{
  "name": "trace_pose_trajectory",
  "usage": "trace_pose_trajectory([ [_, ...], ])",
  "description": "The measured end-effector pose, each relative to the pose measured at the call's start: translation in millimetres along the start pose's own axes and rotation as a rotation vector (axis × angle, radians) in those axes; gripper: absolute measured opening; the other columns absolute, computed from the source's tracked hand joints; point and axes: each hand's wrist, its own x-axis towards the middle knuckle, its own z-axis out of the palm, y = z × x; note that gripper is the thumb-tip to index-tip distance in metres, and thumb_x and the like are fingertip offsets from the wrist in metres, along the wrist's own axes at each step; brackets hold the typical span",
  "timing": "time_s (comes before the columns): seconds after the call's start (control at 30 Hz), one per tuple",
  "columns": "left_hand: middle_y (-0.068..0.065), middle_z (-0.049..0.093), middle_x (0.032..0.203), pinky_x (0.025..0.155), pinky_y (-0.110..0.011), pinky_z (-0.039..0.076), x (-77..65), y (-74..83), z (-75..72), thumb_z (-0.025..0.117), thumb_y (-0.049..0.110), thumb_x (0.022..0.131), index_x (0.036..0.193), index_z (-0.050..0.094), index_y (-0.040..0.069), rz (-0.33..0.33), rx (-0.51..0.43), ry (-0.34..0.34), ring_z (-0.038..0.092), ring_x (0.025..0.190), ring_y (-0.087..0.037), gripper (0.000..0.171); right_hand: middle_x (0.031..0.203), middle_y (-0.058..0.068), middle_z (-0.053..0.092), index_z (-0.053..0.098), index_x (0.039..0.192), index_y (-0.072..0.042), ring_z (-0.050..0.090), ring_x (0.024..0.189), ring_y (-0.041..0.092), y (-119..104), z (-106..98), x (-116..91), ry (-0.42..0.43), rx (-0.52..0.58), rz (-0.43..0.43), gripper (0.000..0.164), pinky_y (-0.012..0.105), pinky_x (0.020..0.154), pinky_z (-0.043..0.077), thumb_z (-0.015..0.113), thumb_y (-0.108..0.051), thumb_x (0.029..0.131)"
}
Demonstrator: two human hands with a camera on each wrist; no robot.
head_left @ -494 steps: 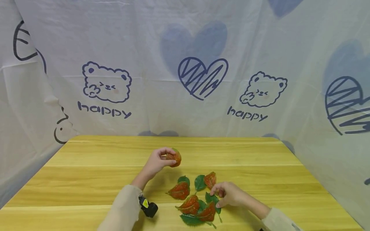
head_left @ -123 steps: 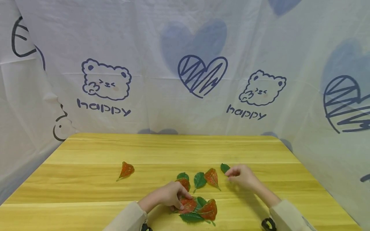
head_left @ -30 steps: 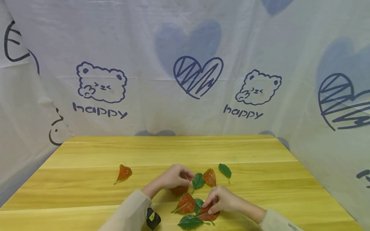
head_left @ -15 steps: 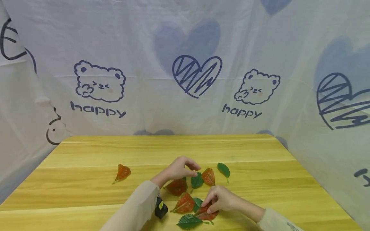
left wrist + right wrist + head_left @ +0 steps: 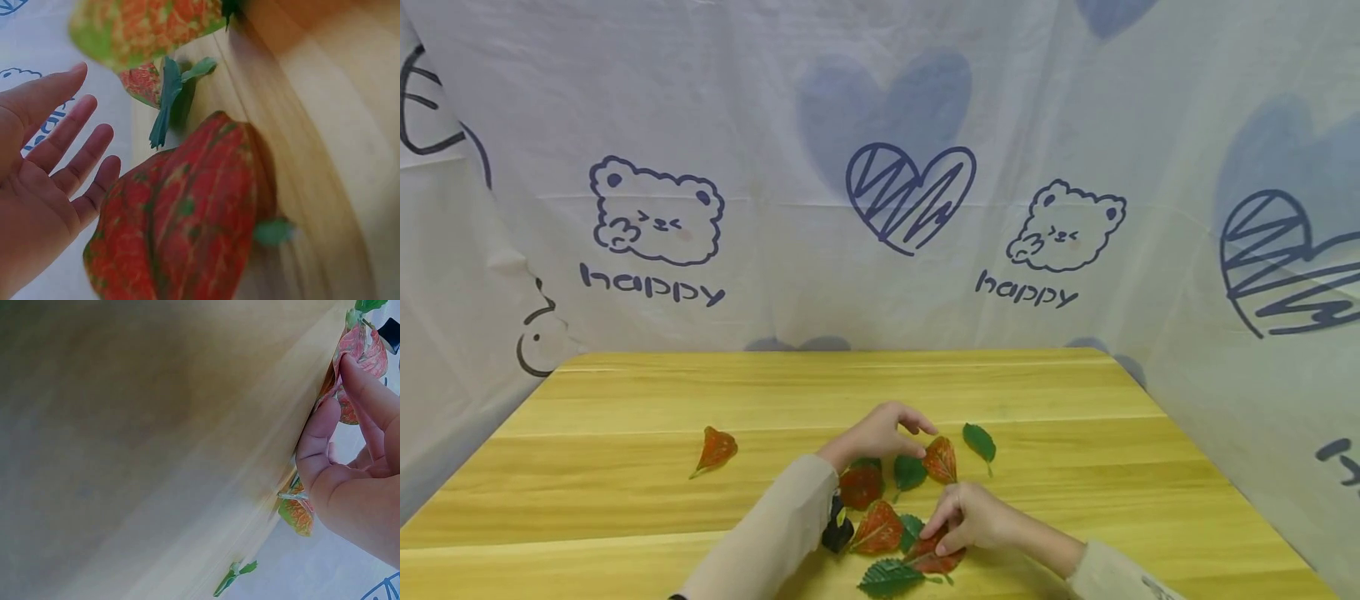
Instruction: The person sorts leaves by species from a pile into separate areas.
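My left hand (image 5: 880, 433) hovers over the back of a leaf cluster, its fingers spread and holding nothing. Its fingertips are nearest a red leaf (image 5: 942, 460) and a green leaf (image 5: 910, 472). In the left wrist view a large red leaf (image 5: 178, 212) lies beside the loose fingers. My right hand (image 5: 977, 517) pinches a red leaf (image 5: 929, 561) between thumb and fingers at the front of the cluster; the right wrist view shows that pinch on the leaf's edge (image 5: 340, 375). Under and beside it are a green leaf (image 5: 891, 577) and another red leaf (image 5: 878, 527).
On the wooden table (image 5: 587, 517), a lone red leaf (image 5: 716, 448) lies at left and a lone green leaf (image 5: 980, 442) at back right. Another red leaf (image 5: 862, 485) sits below the left wrist. A printed cloth (image 5: 790, 250) hangs behind the table.
Earlier, my left hand held a red leaf, now lying at left; my right hand set a green leaf at back right. Lately the left hand has moved right and back; the right stays on its leaf.
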Motion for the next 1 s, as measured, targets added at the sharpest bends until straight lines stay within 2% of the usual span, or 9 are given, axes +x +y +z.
trace_pose_trajectory([
  [0.2,-0.006,0.061,0.108,0.072,-0.025,0.048,8.1,-2.2,5.3,0.068,0.003,0.078,0.108,0.065,0.002,0.039,0.011,-0.037,0.053,0.100,-0.029,0.030,0.074,0.000,0.055,0.069,0.084,0.007,0.044,0.063,0.004,-2,0,-1,-0.002,-0.001,-0.012,0.017,0.018,0.051,0.039,0.072,0.003,0.068],
  [0.47,-0.006,0.059,0.112,0.071,-0.024,0.048,14.5,-3.0,7.9,0.068,0.000,0.077,0.109,0.064,0.003,0.050,0.038,-0.060,0.052,0.102,-0.030,0.032,0.074,0.001,0.056,0.069,0.084,0.007,0.046,0.064,0.006,-2,0,-1,-0.007,-0.006,-0.023,0.017,0.019,0.052,0.041,0.072,0.003,0.069],
  [0.77,-0.007,0.056,0.118,0.073,-0.025,0.047,21.2,-5.5,12.0,0.068,-0.001,0.076,0.112,0.063,0.004,0.023,0.066,-0.104,0.050,0.105,-0.030,0.037,0.073,-0.002,0.055,0.070,0.084,0.007,0.047,0.065,0.007,2,0,0,-0.016,-0.012,-0.013,0.017,0.020,0.055,0.042,0.072,0.004,0.068],
  [1.0,-0.007,0.056,0.117,0.075,-0.026,0.047,24.4,-7.6,14.5,0.069,-0.002,0.075,0.112,0.062,0.003,0.028,0.094,-0.121,0.050,0.104,-0.031,0.039,0.073,-0.003,0.054,0.070,0.084,0.006,0.046,0.065,0.007,3,-1,1,-0.013,-0.016,-0.001,0.017,0.020,0.055,0.041,0.072,0.004,0.068],
])
